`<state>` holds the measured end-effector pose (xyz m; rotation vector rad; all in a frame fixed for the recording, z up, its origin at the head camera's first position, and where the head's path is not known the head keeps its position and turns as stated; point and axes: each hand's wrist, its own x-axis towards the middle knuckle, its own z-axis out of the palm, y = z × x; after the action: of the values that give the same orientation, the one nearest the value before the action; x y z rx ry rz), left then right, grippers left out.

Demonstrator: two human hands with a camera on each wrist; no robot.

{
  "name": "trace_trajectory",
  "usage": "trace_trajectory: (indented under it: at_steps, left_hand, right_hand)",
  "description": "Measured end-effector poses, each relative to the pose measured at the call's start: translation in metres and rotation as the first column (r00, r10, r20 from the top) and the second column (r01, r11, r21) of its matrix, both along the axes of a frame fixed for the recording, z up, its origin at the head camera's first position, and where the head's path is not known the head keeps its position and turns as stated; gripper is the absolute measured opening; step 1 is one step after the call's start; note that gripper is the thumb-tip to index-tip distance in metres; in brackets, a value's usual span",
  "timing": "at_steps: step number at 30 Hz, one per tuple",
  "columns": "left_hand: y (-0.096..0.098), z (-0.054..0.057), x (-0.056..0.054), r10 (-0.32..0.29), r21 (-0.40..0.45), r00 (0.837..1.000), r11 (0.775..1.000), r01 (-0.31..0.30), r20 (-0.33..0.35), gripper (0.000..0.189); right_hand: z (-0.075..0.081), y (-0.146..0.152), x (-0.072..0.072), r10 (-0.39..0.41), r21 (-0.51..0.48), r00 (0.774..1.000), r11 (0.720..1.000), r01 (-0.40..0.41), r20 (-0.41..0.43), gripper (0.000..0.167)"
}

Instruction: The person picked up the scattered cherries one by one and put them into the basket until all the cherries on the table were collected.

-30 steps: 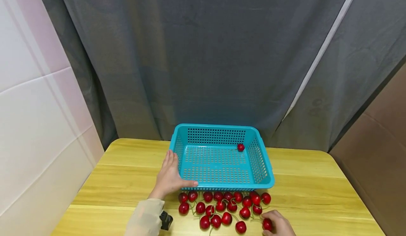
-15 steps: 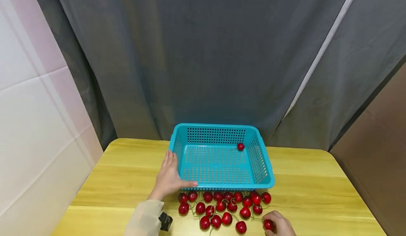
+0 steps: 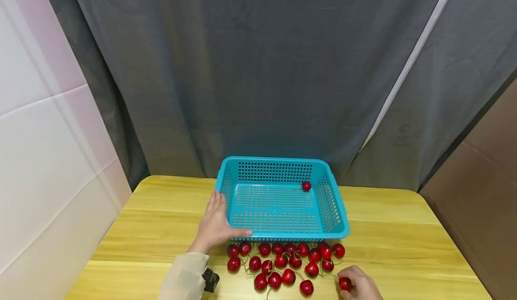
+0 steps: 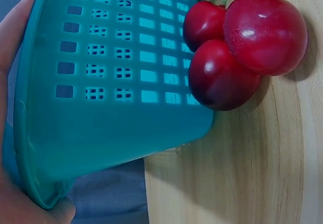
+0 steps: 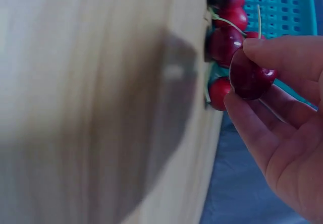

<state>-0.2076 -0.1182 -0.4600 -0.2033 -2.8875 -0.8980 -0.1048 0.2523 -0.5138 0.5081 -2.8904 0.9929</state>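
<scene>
The left hand (image 3: 216, 228) rests on the near left corner of a blue plastic basket (image 3: 282, 236), its fingers straight along the left side and its thumb laid on the near rim. The right hand (image 3: 359, 284) pinches a cherry (image 3: 345, 284) between thumb and fingertips, just to the right of the loose cherries (image 3: 281, 260); whether that fruit touches the wooden table (image 3: 404, 232) is hard to tell. The loose cherries lie bunched along the near side of the basket, many with green stems, some touching one another. Inside the basket, one small cherry (image 3: 306, 186) sits near the far right corner. A pale sleeve (image 3: 183, 275) covers the left forearm, and a grey curtain (image 3: 258, 67) hangs behind the table.
</scene>
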Motion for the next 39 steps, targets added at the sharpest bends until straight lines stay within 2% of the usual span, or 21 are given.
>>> trace_trajectory:
  at_steps: [6,8,10,14,19,26,39]
  left_hand:
    - [-0.001,0.001,-0.001,0.002,0.000,1.000,1.000,-0.002,0.019,0.130]
    - [-0.001,0.001,-0.001,0.003,0.000,1.000,1.000,-0.003,0.024,0.129]
    - [-0.001,0.001,-0.001,0.004,0.002,1.000,1.000,-0.004,0.025,0.128]
    - [-0.001,0.000,-0.002,0.007,0.003,0.999,1.000,-0.007,0.033,0.127]
    - [-0.001,0.000,-0.002,0.004,0.004,1.000,1.000,-0.004,0.027,0.127]
    - [-0.001,0.000,-0.003,0.000,-0.008,1.000,1.000,0.000,0.022,0.127]
    - [-0.001,0.000,-0.002,-0.003,-0.006,1.000,1.000,0.003,0.016,0.126]
  right_hand:
    - [0.016,-0.004,0.004,-0.023,-0.078,0.999,0.997,0.026,0.038,0.029]
    - [0.021,-0.005,0.005,-0.024,-0.076,0.999,0.997,0.027,0.044,0.029]
    - [0.026,-0.005,0.006,-0.023,-0.059,0.999,0.998,0.025,0.030,0.029]
    - [0.034,-0.006,0.006,-0.007,-0.033,0.999,0.999,0.005,-0.048,0.029]
    - [0.044,-0.008,0.006,0.010,-0.029,0.996,0.999,-0.012,-0.088,0.029]
    - [0.057,-0.010,0.008,0.020,0.011,0.979,1.000,-0.018,-0.201,0.033]
    - [0.075,-0.016,0.007,-0.015,0.029,0.977,0.999,0.022,-0.214,0.033]
